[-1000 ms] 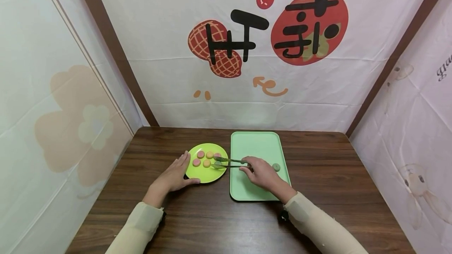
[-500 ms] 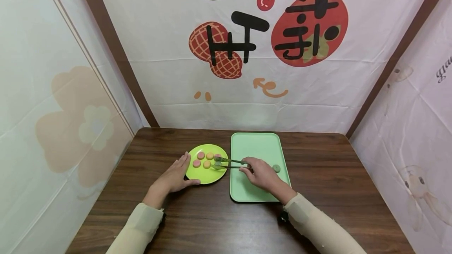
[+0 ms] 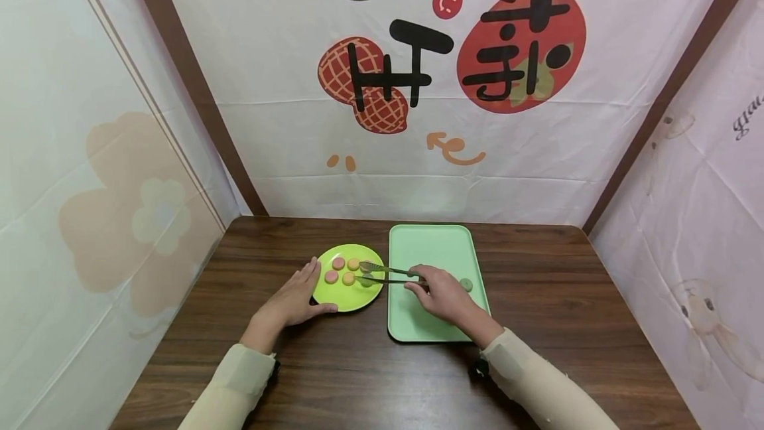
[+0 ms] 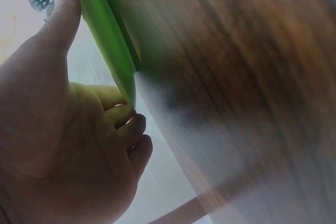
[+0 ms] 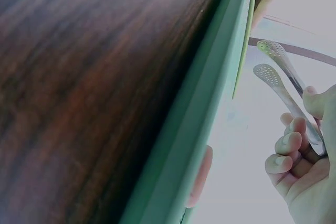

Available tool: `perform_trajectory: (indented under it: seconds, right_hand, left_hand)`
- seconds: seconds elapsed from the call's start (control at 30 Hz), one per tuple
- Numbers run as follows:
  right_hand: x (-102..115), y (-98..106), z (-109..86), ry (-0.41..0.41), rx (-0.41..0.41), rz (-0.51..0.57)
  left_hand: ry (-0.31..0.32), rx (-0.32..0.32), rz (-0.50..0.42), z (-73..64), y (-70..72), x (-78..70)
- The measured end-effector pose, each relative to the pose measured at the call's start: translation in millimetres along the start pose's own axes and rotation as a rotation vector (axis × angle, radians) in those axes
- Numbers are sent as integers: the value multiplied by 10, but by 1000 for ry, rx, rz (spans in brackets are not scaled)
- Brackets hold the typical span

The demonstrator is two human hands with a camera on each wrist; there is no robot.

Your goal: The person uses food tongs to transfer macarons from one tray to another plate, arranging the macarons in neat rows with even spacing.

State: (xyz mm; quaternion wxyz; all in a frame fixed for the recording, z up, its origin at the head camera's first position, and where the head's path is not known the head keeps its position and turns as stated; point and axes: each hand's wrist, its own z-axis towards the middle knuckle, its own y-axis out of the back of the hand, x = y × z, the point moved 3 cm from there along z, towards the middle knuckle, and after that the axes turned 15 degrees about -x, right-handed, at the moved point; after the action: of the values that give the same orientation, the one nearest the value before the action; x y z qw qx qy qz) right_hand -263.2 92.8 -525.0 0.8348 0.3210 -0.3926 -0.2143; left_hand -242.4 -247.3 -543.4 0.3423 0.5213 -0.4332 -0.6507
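Tongs in right hand, lower fingers visible only from right wrist.

Worktop: dark brown wood with streaky grain, rounded at the two far corners, a soft sheen on its nearer part.
Grain: runs mostly from side to side in the head view.
Plate: round, yellow-green, on the far half, left of the middle.
Tray: pale green, oblong with rounded corners and a raised rim, its far end near the worktop's far edge.
Plate and tray: just beside each other, the plate left; whether their rims touch is unclear.
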Motion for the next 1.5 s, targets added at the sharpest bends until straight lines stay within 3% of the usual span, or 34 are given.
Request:
perform_trajectory:
  seconds: [0.9,1.5]
  right_hand:
    - [-127,381,-273,-16,-102,55]
    - [-318,697,-439,-26,-160,-41]
  left_hand:
    - [4,-1,-4,1,-7,-6]
    - [9,1,-13,13,-18,2]
